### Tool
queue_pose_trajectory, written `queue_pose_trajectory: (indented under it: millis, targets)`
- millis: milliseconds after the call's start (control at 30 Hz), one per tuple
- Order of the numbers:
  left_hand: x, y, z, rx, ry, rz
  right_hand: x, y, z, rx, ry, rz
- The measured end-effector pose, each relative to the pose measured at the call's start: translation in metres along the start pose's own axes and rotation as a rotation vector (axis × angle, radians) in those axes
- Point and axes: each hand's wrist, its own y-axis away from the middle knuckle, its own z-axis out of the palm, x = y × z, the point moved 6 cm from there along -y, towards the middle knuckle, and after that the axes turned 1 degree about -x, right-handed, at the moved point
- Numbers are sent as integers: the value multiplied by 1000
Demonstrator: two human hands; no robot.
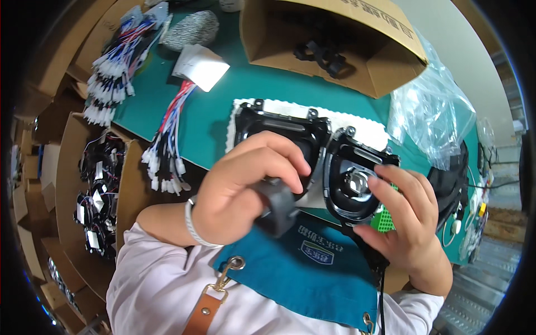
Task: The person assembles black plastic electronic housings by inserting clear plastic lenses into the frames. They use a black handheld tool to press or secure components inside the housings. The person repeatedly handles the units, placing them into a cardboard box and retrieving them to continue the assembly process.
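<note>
My left hand (245,178) is closed round a blurred, dark, rounded plastic part (277,209), held above the near edge of the table. Its fingers partly cover a black lamp housing (279,124) lying on a white scalloped cloth (368,127). Beside that sits a second black lamp housing (340,209) with a clear round lens (357,183). My right hand (407,215) grips this second housing at its right side, fingers by the lens and thumb at the lower edge. A green perforated block (384,220) shows partly behind the right hand.
An open cardboard box (385,67) with black plastic parts (321,57) stands at the back. Bundled wires with white connectors (170,137) hang over the green table's (218,120) left edge, above a carton of wired parts (100,195). Clear plastic bags (432,103) lie at right.
</note>
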Motion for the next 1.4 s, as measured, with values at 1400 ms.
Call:
queue_pose_trajectory:
  millis: [1400]
  targets:
    - [-29,45,-9,-105,-815,193,-8,-73,85,-277,-134,-35]
